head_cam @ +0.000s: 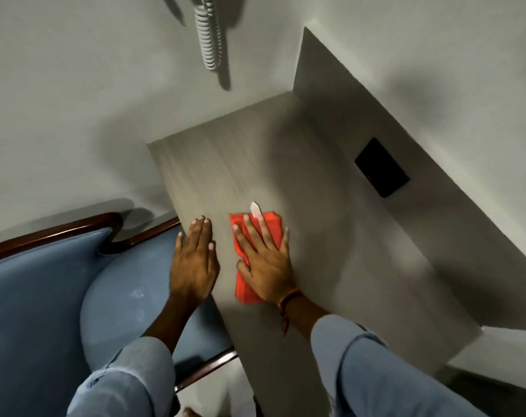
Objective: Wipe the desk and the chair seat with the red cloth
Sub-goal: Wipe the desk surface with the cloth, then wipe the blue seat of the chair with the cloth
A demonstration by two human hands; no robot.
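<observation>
A red cloth, folded into a long flat pad with crisp edges, is seen lying on a pale grey table whose top shows a fine straight grain. A small white tag sticks out from the cloth's far end. The right hand is laid flat over the cloth, fingers spread and straight, so the grip is apart and pressed down rather than closed around the fabric; the cloth shows to the left of the palm and beyond the fingertips. A thin reddish band is worn at that wrist. The left hand rests flat and open on the table's left edge, just beside the cloth and not touching it. Both sleeves are of light blue fabric.

To the left of the table, a chair with smooth blue padded upholstery and a curved dark wooden frame is seen. A black rectangular plate is set in the grey panel at the right. On the plain pale wall at the far side, a white coiled cord hangs down.
</observation>
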